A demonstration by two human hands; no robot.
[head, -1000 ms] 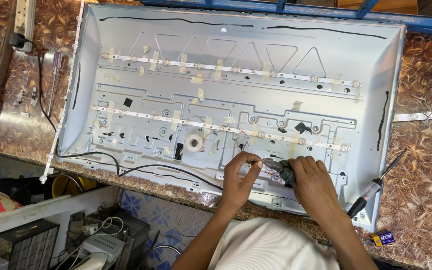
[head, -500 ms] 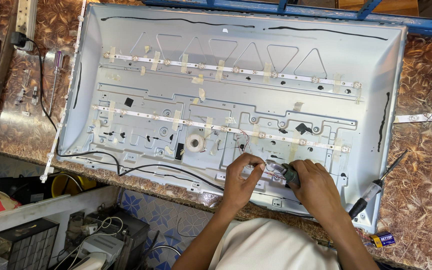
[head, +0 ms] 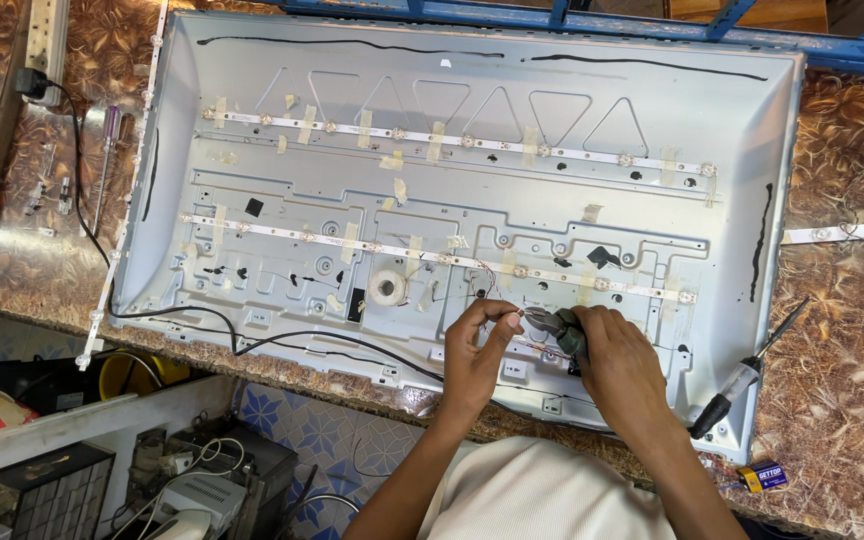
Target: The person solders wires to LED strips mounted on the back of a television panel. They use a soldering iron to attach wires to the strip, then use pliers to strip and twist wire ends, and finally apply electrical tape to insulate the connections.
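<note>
Over the panel's (head: 452, 180) lower edge, left hand (head: 474, 352) had its fingers (head: 500, 316) pinched on thin wires (head: 537, 345), which ran right toward the right hand (head: 620, 360), fingers clamped round pliers (head: 557, 328) whose tip pointed left, nearly touching them.

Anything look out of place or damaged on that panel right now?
One light strip lies off the panel on the table to the right, and another hangs along its left edge. Tape bits sit crooked over the mounted strips. Hands work thin wires.
</note>
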